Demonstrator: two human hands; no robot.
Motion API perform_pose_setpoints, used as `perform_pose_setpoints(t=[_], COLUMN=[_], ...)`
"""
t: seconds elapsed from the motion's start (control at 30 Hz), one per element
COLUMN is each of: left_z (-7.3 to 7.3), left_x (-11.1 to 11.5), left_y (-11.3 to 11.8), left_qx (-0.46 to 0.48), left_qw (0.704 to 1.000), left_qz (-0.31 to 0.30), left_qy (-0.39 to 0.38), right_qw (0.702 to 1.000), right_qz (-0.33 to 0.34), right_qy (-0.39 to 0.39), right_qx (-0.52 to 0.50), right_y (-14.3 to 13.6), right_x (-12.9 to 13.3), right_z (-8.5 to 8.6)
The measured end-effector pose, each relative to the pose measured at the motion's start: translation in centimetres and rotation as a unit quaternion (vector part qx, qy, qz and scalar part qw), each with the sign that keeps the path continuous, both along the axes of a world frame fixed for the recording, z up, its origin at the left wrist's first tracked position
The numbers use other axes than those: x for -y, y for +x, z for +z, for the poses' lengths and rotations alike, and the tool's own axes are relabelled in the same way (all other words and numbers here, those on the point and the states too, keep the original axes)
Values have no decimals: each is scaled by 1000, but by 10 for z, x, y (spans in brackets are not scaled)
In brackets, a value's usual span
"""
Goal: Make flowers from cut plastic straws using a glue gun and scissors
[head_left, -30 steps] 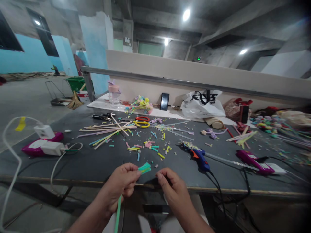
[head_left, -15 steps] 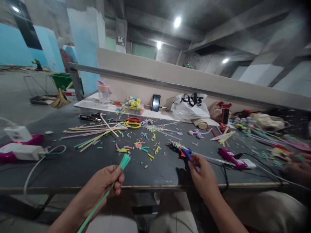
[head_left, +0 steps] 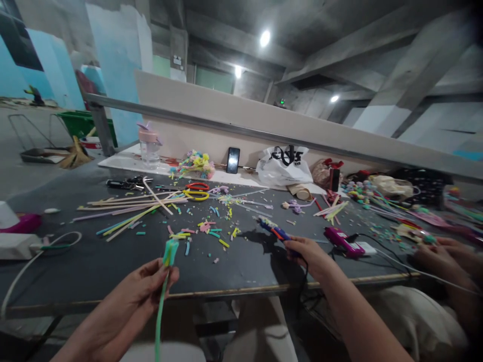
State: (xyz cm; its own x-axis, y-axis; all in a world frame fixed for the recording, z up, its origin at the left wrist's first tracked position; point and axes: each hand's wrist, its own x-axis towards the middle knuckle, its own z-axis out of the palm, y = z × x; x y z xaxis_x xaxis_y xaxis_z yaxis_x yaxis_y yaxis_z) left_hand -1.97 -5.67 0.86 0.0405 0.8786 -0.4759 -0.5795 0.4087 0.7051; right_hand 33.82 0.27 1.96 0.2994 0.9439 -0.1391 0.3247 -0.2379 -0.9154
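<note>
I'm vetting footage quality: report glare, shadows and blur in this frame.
Head view: black rectangular phone reflects bright light; head view: shadow darkens the grey tabletop near the blue-and-orange plastic glue gun; head view: co-worker's hands, far right, look blurred.

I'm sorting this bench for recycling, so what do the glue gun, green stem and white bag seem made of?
Glue gun: probably hard plastic, from its moulded-looking blue-and-orange body; finish blurred.
Green stem: matte, perhaps fabric or soft plastic; no glints show, texture unclear.
White bag: likely thin, slightly glossy plastic, given its creases and shine.
</note>
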Motion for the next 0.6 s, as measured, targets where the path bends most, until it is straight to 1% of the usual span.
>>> perform_pose_setpoints(t=[0.1, 0.17, 0.23, 0.27, 0.3, 0.37, 0.43, 0.5, 0.6], left_z=[0, -4, -8, -11, -12, -14, -14, -11, -9], left_x=[-2, -4, -7, -9, -10, -12, -14, -14, -17], left_y=[1, 1, 0, -1, -2, -3, -3, -1, 1], left_qx=[-32, -50, -59, -61, -61, -59, -51, -51, -59], left_qw=[999, 996, 993, 992, 992, 991, 991, 991, 992], left_qz=[-27, -54, -77, -86, -91, -88, -82, -69, -37], left_qy=[30, 50, 61, 65, 68, 81, 95, 101, 102], right_qw=[995, 981, 942, 925, 916, 922, 932, 940, 953], right_qz=[18, 57, 117, 140, 150, 160, 172, 177, 188], right_qy=[5, -1, 10, 28, 52, 95, 114, 115, 93], right_qx=[-101, -185, -315, -353, -368, -340, -299, -269, -220], right_y=[-13, -26, -44, -54, -64, -83, -102, -117, -135], right_x=[21, 35, 47, 51, 55, 62, 68, 74, 83], right_z=[10, 12, 11, 9, 6, 0, -5, -10, -15])
